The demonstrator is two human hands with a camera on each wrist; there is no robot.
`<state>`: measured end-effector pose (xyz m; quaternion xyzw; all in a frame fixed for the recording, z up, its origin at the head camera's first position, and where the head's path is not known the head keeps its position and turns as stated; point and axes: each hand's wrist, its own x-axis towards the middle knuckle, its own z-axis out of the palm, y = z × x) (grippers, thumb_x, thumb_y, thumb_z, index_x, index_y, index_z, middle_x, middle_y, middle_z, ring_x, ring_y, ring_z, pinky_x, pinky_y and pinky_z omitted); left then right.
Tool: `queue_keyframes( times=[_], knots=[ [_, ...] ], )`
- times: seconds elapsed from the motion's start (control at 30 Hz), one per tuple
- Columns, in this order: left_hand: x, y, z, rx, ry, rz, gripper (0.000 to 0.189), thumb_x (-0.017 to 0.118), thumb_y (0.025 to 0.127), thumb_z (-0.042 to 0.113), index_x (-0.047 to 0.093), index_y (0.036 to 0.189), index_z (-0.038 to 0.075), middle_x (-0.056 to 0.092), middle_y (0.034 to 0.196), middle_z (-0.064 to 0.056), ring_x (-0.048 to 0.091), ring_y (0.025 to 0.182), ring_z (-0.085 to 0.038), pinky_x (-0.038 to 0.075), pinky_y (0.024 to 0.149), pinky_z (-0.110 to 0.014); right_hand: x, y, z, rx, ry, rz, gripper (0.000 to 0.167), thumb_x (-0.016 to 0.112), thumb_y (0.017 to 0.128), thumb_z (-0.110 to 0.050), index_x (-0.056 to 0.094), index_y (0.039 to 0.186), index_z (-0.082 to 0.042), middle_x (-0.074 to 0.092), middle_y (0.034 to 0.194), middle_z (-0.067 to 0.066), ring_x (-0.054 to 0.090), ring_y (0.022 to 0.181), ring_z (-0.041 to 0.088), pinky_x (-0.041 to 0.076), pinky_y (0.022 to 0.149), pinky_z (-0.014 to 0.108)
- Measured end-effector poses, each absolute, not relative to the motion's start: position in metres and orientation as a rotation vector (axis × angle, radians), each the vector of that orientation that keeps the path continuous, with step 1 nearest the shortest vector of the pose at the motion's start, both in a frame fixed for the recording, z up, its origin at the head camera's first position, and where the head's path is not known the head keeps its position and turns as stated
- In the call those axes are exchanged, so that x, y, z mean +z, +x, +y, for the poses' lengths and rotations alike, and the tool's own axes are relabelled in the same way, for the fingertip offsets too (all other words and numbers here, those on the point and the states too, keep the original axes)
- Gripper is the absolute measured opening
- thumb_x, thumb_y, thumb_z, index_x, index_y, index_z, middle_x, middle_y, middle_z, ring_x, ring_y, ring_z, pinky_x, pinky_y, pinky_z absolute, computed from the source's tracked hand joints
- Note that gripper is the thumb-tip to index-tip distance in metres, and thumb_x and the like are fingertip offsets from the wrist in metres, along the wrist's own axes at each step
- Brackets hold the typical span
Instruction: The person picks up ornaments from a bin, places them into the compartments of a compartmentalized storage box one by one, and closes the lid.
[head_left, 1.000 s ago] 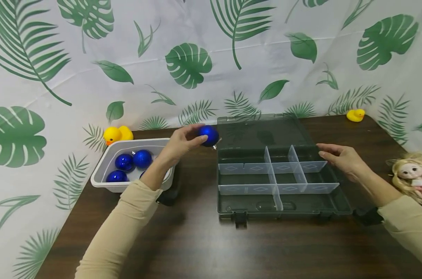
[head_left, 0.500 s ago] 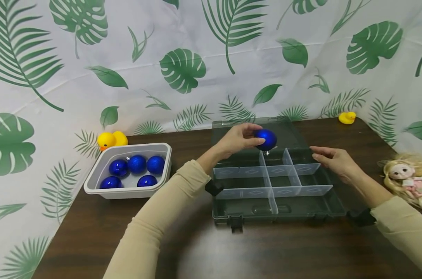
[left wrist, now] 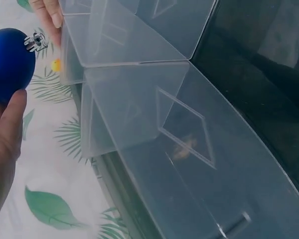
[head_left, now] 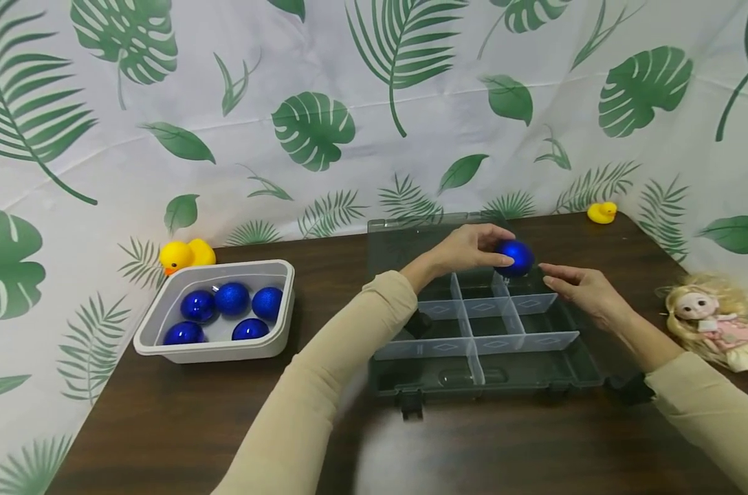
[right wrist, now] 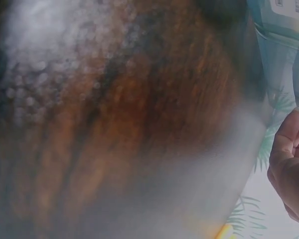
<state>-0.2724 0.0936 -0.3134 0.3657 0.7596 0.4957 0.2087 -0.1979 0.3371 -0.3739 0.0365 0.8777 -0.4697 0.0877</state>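
Observation:
In the head view my left hand (head_left: 463, 249) holds a matte blue Christmas ball (head_left: 516, 258) between thumb and fingers, above the back right compartments of an open plastic organizer box (head_left: 432, 381). The ball's silver cap (left wrist: 36, 42) shows in the left wrist view. The box is dark and see-through, with clear dividers (head_left: 423, 348) inside. My right hand (head_left: 587, 292) is at the box's right edge by the hinge side; its thumb and fingertips pinch the rim, as the right wrist view partly shows. Several blue Christmas balls (head_left: 232, 298) lie in a white plastic tub (head_left: 225, 352) at left.
Behind the tub sits a yellow rubber duck (head_left: 187, 256), and a smaller duck (head_left: 601, 212) is at the back right. A blond doll (head_left: 714, 323) lies right of my right hand. A leaf-print cloth (head_left: 349, 62) hangs behind the brown table (head_left: 163, 419).
My left hand has carried the blue Christmas ball rightward, from beside the tub to over the organizer box. The right hand stays at the box's edge. The head view has shifted slightly.

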Motion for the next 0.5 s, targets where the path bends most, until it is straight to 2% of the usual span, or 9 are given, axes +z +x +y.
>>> queue_keyframes(
  times=[0.07, 0.1, 0.2, 0.3, 0.5],
  knots=[
    [-0.317, -0.275, 0.098, 1.343, 1.041, 2.13, 0.043, 0.066, 0.088, 0.018, 0.055, 0.128, 0.007, 0.058, 0.129, -0.008, 0.057, 0.116, -0.015, 0.046, 0.09, -0.017, -0.376, -0.197, 0.336, -1.377, 0.113, 2.627, 0.062, 0.046, 0.098, -0.039, 0.031, 0.145, -0.002, 0.035, 0.144, 0.03, 0.044, 0.111, 0.036, 0.045, 0.096, 0.043],
    [-0.319, -0.276, 0.1, 1.322, 1.058, 2.138, 0.043, 0.066, 0.088, 0.018, 0.054, 0.128, 0.008, 0.057, 0.13, -0.007, 0.056, 0.117, -0.015, 0.045, 0.091, -0.017, -0.376, -0.197, 0.335, -1.381, 0.115, 2.622, 0.062, 0.045, 0.098, -0.039, 0.031, 0.145, -0.001, 0.035, 0.143, 0.03, 0.044, 0.112, 0.037, 0.042, 0.099, 0.049],
    [-0.325, -0.28, 0.106, 1.25, 1.131, 2.168, 0.044, 0.066, 0.088, 0.02, 0.054, 0.129, 0.009, 0.056, 0.132, -0.006, 0.055, 0.119, -0.014, 0.044, 0.093, -0.016, -0.377, -0.198, 0.335, -1.385, 0.12, 2.618, 0.063, 0.045, 0.098, -0.04, 0.03, 0.145, 0.0, 0.034, 0.144, 0.03, 0.044, 0.115, 0.04, 0.042, 0.1, 0.049],
    [-0.329, -0.283, 0.112, 1.178, 1.211, 2.189, 0.045, 0.067, 0.088, 0.02, 0.053, 0.13, 0.009, 0.056, 0.132, -0.007, 0.054, 0.12, -0.014, 0.043, 0.093, -0.015, -0.378, -0.199, 0.335, -1.426, 0.13, 2.588, 0.065, 0.045, 0.098, -0.04, 0.028, 0.145, 0.002, 0.028, 0.147, 0.03, 0.038, 0.125, 0.045, 0.033, 0.103, 0.055],
    [-0.337, -0.286, 0.122, 1.068, 1.286, 2.192, 0.045, 0.067, 0.088, 0.019, 0.054, 0.13, 0.009, 0.057, 0.132, -0.007, 0.055, 0.12, -0.016, 0.043, 0.096, -0.017, -0.378, -0.199, 0.338, -1.498, 0.159, 2.548, 0.067, 0.047, 0.097, -0.041, 0.028, 0.145, 0.001, 0.025, 0.149, 0.028, 0.033, 0.13, 0.045, 0.03, 0.105, 0.055]
  ],
)
